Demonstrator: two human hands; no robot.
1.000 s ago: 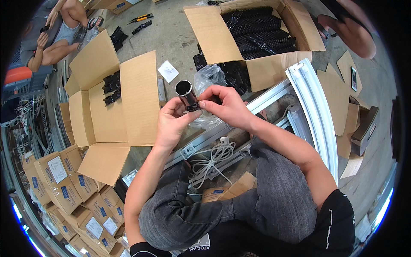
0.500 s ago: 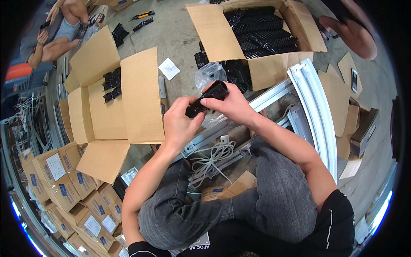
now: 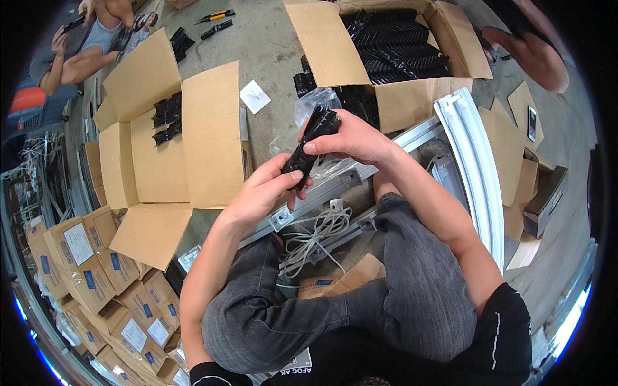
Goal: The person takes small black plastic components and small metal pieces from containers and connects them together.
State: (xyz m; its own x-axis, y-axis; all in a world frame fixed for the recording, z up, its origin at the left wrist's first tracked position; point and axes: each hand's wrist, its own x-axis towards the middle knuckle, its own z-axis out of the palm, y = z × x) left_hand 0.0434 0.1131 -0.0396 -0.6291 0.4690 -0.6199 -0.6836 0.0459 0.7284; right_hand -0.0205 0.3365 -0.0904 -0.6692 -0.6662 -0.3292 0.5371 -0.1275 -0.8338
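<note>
A glossy black bundle of nested, angled parts (image 3: 320, 126) is held tilted between my hands, above the metal frame. My right hand (image 3: 357, 138) is closed round its upper end, thumb lying across it. Lower down, my left hand (image 3: 264, 186) grips the near end between thumb and fingers. To the left, an open carton (image 3: 214, 141) holds similar black bundles (image 3: 168, 110). Beyond my right hand stands another open carton (image 3: 412, 100), filled with rows of black angled parts (image 3: 399, 48). Clear plastic film (image 3: 312, 103) lies crumpled just past the held bundle.
Under my hands runs a white metal frame (image 3: 412, 138) with curved rails (image 3: 479, 174) to the right. Coiled pale cable (image 3: 315, 235) lies before my legs. Stacked cartons (image 3: 96, 257) fill the lower left. Other people sit at upper left and upper right. A phone (image 3: 532, 122) rests on cardboard.
The bundle has turned more upright in my hands. My left hand has shifted lower, its thumb now pressed on the near end. The view has moved slightly.
</note>
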